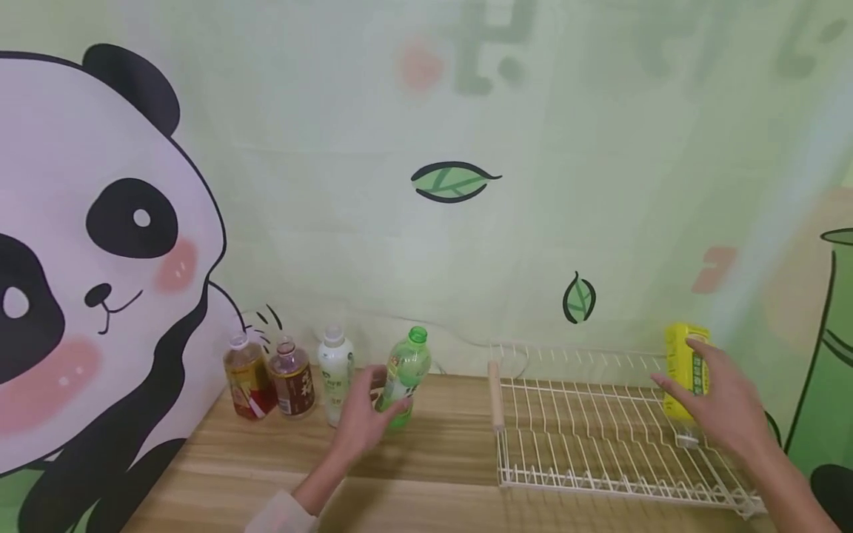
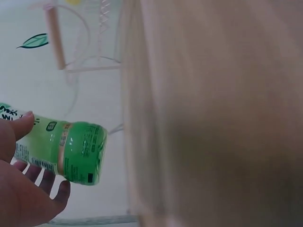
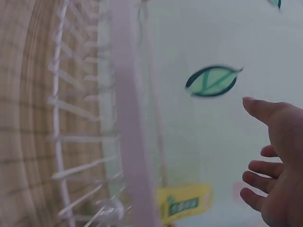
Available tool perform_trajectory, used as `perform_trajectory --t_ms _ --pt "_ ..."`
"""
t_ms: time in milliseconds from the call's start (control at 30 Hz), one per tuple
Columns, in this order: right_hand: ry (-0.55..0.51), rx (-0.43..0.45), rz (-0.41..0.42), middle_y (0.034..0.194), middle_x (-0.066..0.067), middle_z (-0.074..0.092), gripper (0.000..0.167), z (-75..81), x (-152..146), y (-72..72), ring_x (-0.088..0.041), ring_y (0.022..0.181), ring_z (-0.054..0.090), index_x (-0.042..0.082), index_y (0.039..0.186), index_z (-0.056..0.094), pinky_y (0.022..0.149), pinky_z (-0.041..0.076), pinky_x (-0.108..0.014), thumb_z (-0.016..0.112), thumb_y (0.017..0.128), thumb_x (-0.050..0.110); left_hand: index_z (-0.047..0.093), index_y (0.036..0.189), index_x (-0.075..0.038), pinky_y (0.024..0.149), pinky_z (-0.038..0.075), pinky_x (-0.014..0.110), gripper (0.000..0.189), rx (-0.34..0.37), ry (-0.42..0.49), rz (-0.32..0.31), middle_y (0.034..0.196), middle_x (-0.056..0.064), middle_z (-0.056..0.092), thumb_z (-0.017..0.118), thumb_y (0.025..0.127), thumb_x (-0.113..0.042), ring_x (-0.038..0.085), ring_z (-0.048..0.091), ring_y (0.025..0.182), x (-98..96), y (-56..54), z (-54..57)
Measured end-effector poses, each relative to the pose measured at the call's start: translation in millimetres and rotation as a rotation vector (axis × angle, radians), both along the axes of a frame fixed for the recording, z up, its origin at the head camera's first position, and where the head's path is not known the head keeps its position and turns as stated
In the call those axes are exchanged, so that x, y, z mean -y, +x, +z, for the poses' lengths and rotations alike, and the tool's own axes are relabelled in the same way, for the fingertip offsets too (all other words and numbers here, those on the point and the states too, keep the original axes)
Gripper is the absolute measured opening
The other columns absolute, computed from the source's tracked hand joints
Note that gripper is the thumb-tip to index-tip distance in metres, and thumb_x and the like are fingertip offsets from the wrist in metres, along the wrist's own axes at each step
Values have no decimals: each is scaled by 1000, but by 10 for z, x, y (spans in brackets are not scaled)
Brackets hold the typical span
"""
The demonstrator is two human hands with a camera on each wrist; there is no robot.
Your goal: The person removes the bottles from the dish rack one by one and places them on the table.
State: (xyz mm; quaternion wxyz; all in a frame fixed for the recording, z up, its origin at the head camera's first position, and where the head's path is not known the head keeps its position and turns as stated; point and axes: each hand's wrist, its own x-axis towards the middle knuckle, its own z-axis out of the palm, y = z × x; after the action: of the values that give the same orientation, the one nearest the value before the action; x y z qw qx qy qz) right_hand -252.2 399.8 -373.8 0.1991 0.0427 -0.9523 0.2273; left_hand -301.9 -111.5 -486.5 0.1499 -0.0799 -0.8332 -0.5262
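Observation:
My left hand [image 1: 362,423] grips a green-tinted plastic bottle [image 1: 409,364], thumb on the near side and fingers behind it. In the left wrist view, the base of this bottle [image 2: 87,153] shows a gap from the wooden surface. My right hand [image 1: 731,403] is beside a yellow-labelled bottle [image 1: 681,370], which stands neck-down at the right end of a white wire rack [image 1: 573,437]. The right wrist view shows the fingers [image 3: 258,178] spread and relaxed, apart from the yellow bottle [image 3: 187,204].
Left of the green bottle stand a white-labelled bottle [image 1: 335,370], a brown-labelled bottle [image 1: 293,381] and a bottle with amber and red colouring [image 1: 248,377]. The rack has a wooden handle [image 1: 496,396] on its left. A printed backdrop [image 1: 320,222] hangs behind the wooden table [image 1: 400,503].

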Motion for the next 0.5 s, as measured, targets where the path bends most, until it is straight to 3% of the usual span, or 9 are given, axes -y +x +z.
perform_trajectory --t_ms 167,333,500 --pt "-39 64 -86 145 -52 35 101 -210 -290 -98 -70 123 43 -19 157 21 96 37 -83 66 103 53 56 142 -10 110 49 62 62 23 24 51 142 15 61 86 90 -22 40 59 132 4 33 -178" --pt "-77 109 -129 149 -54 27 107 -346 -457 -157 -71 127 39 -22 156 15 98 37 -83 66 102 55 55 144 -9 108 50 62 63 21 46 77 140 17 62 86 89 -14 41 61 129 -12 39 -242" --pt "-64 165 -161 143 -56 30 110 -418 -537 -208 -71 124 43 -25 154 13 92 43 -81 63 102 59 52 146 -3 106 52 60 65 52 54 89 141 22 61 85 91 -16 44 61 128 -2 55 -270"
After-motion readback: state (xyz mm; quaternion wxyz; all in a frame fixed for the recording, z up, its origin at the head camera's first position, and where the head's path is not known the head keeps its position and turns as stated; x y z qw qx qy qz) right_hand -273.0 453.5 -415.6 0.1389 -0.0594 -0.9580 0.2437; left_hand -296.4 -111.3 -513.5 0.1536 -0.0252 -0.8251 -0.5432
